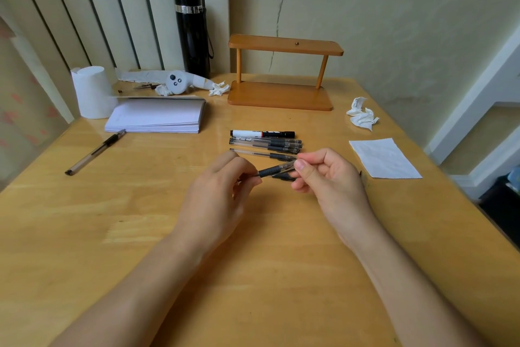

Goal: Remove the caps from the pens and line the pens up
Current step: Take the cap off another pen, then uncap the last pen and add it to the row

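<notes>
Both hands are up over the desk [253,276] sharing one pen [274,171]: left hand [218,192] fingers pinched on the barrel end, right hand [327,173] fingers pinched on the clear cap end. Another dark cap [284,177] sits just under it, I think. Right behind, a row of pens [266,145] lies side by side with a marker [263,133] at the back. One stray pen [95,152] is way off left, near the paper stack [157,116].

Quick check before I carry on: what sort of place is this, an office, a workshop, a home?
Most likely a home desk or study corner. A wooden table pushed against a wall holds a stack of paper, a black flask and a small wooden shelf.
</notes>
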